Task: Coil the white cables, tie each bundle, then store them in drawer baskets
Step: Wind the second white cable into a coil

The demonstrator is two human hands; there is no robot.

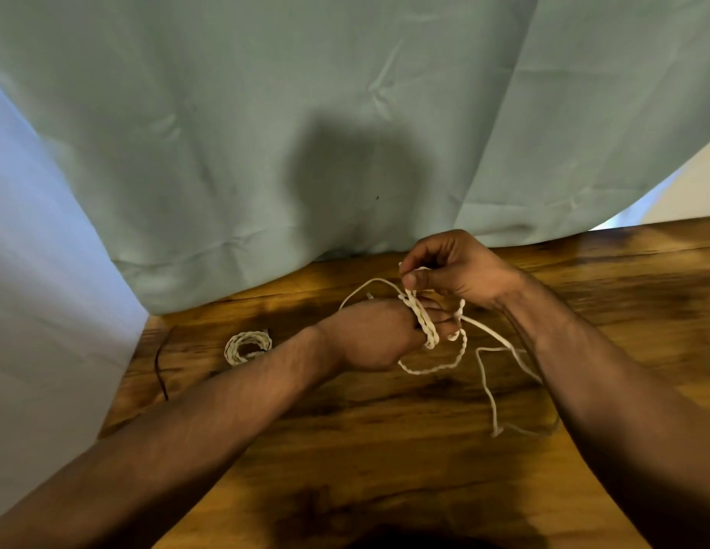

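Note:
A white twisted cable [456,352] is wound in a few turns round the fingers of my left hand [369,334], which hovers just above the wooden table [345,449]. My right hand [452,267] is right above it and pinches the cable between thumb and fingers. The cable's loose tail trails to the right and toward me across the table, ending near the table's middle right. A second white cable [247,346], coiled into a small ring, lies on the table to the left of my left wrist.
A thin dark tie or wire [160,366] lies near the table's left edge. A pale green curtain [306,132] hangs behind the table and drapes onto its far edge. No drawer baskets are in view.

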